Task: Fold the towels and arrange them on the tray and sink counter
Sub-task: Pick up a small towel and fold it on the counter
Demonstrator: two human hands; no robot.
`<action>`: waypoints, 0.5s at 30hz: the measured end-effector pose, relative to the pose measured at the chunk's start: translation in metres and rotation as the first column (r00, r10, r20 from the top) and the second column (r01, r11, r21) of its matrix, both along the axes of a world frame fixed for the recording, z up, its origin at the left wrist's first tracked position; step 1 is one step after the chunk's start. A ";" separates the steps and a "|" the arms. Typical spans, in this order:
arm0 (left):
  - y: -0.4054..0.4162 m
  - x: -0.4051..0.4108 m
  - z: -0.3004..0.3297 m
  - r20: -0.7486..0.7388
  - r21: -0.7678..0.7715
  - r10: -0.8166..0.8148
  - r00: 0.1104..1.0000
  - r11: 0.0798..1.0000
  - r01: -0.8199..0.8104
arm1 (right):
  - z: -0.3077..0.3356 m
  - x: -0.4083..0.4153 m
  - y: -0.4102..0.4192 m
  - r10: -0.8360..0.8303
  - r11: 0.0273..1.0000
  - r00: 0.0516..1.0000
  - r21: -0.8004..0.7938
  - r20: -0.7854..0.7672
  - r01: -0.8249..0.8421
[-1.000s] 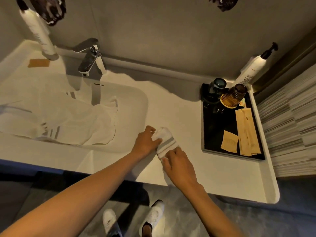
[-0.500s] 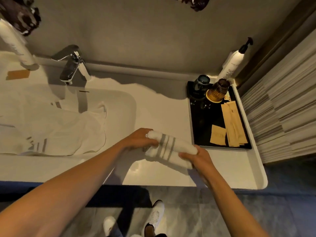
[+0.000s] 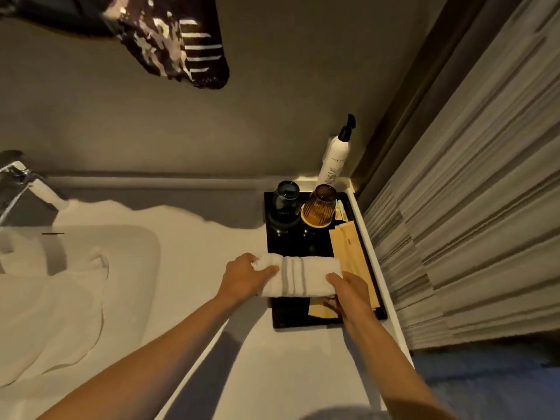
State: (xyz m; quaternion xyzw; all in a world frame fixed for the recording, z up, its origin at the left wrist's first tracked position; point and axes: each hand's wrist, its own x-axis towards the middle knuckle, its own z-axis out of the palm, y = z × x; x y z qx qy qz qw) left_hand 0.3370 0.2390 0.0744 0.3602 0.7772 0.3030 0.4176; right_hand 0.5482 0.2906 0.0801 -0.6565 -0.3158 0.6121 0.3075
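Both forearms bare to the elbow, left hand [image 3: 247,275] and right hand [image 3: 351,294] ungloved

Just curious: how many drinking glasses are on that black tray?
2. A blue glass stands at the tray's back left, and an amber glass is right beside it. None seem hidden.

Nothing legible. White pump bottle [image 3: 334,159] at the back right corner of the counter has a few lines of small dark print, too blurred to read. Tan paper sachets [image 3: 348,247] on the black tray [image 3: 274,237] carry a small dark mark, also unreadable.
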 end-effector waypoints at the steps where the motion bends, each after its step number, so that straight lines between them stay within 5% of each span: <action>1: 0.016 0.003 -0.003 -0.001 0.013 0.021 1.000 1.000 -0.021 | -0.001 0.002 0.018 0.015 1.000 1.000 0.020 0.012 -0.015; 4: 0.053 0.009 -0.005 -0.025 0.071 0.073 0.997 0.995 -0.071 | 0.000 0.002 0.065 0.031 0.998 0.999 0.061 -0.022 -0.030; 6: 0.064 0.013 -0.003 -0.274 0.166 0.049 0.960 0.986 -0.002 | -0.004 -0.002 0.085 0.101 0.983 0.982 0.135 0.163 -0.123; 8: 0.065 0.017 0.000 -0.622 0.227 -0.048 0.782 0.944 0.238 | -0.012 -0.004 0.090 0.138 0.888 0.822 0.300 0.552 -0.350; 11: 0.062 0.022 -0.004 -0.817 0.109 -0.299 0.492 0.758 0.643 | -0.025 -0.006 0.082 0.056 0.560 0.553 0.432 0.832 -0.707; 15: 0.070 0.023 -0.023 -0.795 -0.256 -0.562 0.226 0.650 0.716 | -0.034 -0.020 0.075 0.141 0.343 0.186 0.129 0.972 -0.931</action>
